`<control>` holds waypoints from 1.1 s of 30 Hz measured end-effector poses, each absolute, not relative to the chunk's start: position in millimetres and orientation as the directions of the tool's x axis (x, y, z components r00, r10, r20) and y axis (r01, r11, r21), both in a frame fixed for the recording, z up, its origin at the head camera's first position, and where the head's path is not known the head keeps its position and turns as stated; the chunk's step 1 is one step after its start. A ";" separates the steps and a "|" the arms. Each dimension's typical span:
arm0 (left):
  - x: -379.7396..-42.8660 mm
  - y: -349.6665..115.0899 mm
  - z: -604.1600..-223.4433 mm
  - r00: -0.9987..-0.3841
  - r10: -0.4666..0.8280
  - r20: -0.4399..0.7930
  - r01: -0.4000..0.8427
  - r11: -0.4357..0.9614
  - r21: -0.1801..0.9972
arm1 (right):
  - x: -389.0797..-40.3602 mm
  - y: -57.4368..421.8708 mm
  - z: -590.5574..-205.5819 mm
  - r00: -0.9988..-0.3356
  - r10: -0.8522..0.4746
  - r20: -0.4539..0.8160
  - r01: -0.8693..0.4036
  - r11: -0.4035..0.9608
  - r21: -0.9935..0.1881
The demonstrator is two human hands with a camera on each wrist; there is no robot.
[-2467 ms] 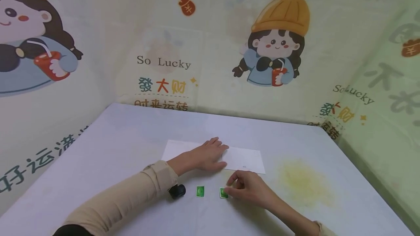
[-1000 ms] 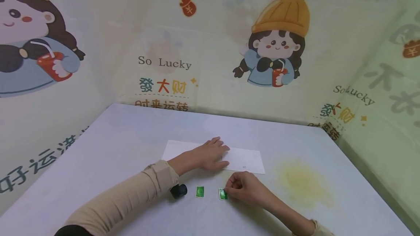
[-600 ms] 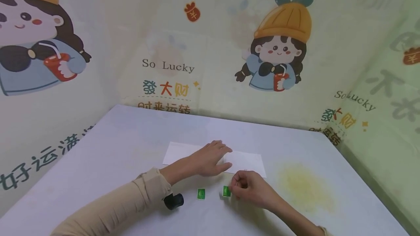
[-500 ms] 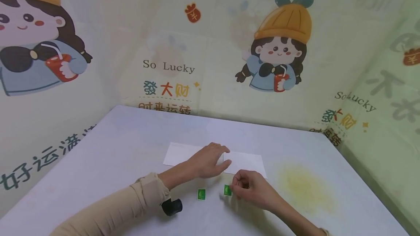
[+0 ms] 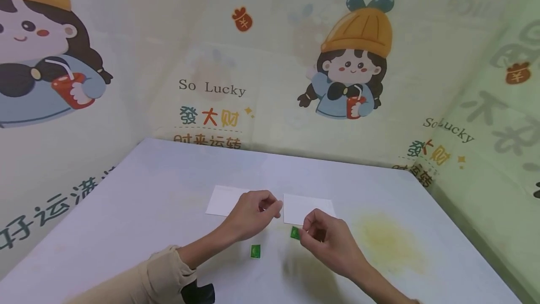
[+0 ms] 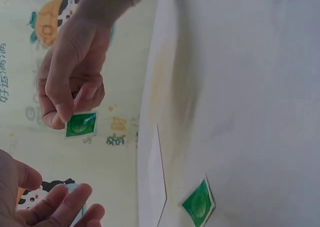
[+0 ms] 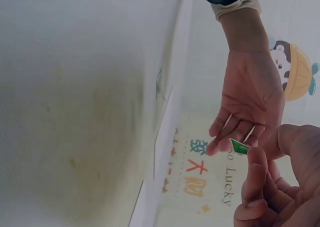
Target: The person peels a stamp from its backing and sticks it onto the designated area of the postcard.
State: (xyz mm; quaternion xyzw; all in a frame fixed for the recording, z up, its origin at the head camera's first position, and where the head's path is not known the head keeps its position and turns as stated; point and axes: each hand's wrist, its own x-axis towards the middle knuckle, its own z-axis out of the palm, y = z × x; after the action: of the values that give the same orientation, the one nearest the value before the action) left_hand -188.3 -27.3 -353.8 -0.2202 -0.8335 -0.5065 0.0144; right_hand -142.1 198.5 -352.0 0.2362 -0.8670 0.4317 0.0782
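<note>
My right hand point(image 5: 333, 245) pinches a small green stamp point(image 5: 295, 233) with a white border between thumb and fingertip, raised above the table. In the left wrist view this stamp point(image 6: 81, 125) hangs by its corner from the right hand. My left hand point(image 5: 252, 216) is lifted with loosely bent fingers and holds nothing; the right wrist view shows its palm point(image 7: 254, 89). A second green stamp point(image 5: 255, 251) lies flat on the table. Behind the hands lie two white paper rectangles, the right one point(image 5: 308, 208) and the left one point(image 5: 222, 200), the latter partly covered by my left hand.
A white table point(image 5: 168, 177) with a yellowish stain point(image 5: 390, 238) at the right carries everything. Printed cloth point(image 5: 270, 60) hangs behind and at both sides. A black device point(image 5: 198, 293) sits at the left sleeve cuff.
The right hand has picked the right-hand stamp up off the table and raised it. My left hand has lifted off the white papers and drawn back, showing the gap between them.
</note>
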 end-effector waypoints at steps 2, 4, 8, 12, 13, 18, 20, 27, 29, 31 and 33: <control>-182.1 -28.1 -352.1 -0.911 0.361 0.201 0.333 0.352 0.875 | -139.1 197.7 -351.3 -0.863 -0.323 0.390 -0.506 0.536 -0.676; -175.3 -27.8 -351.2 -0.914 0.376 0.154 0.283 0.318 0.905 | -136.5 196.8 -351.3 -0.829 -0.312 0.464 -0.555 0.561 -0.614; -160.4 -23.4 -352.7 -0.905 0.420 0.068 0.176 0.224 0.959 | -134.2 195.1 -353.2 -0.691 -0.328 0.644 -0.663 0.643 -0.383; -147.5 -16.2 -355.9 -0.891 0.452 -0.026 0.023 0.103 0.994 | -135.4 194.2 -355.0 -0.515 -0.390 0.763 -0.715 0.687 -0.131; -145.2 -14.5 -356.3 -0.888 0.457 -0.046 -0.014 0.073 0.997 | -136.1 194.1 -355.4 -0.473 -0.406 0.782 -0.725 0.683 -0.084; -137.7 -9.2 -356.5 -0.886 0.449 -0.118 -0.150 -0.037 0.988 | -135.7 191.8 -355.5 -0.325 -0.463 0.825 -0.749 0.658 0.075; -135.5 -8.4 -355.7 -0.888 0.442 -0.127 -0.173 -0.066 0.983 | -133.9 190.0 -353.9 -0.289 -0.481 0.828 -0.742 0.659 0.124; -129.1 -7.3 -352.5 -0.894 0.434 -0.115 -0.183 -0.119 0.976 | -129.4 183.7 -346.1 -0.158 -0.538 0.828 -0.698 0.654 0.292; -128.5 -6.8 -352.3 -0.896 0.429 -0.113 -0.183 -0.126 0.975 | -129.3 182.5 -345.1 -0.125 -0.546 0.828 -0.692 0.646 0.322; -128.4 -6.4 -352.5 -0.899 0.423 -0.112 -0.182 -0.130 0.975 | -128.9 181.9 -344.6 -0.108 -0.556 0.824 -0.685 0.642 0.344; -128.7 -6.4 -353.0 -0.902 0.418 -0.110 -0.179 -0.129 0.975 | -129.0 181.5 -344.6 -0.092 -0.565 0.820 -0.681 0.636 0.362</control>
State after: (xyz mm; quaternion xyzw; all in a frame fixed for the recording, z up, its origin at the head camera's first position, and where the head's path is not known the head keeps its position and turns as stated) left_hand -128.7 -6.4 -353.0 -0.0949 -0.6287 -0.7454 -0.2003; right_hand -129.0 181.5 -344.6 0.4229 -0.7369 0.0554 0.5245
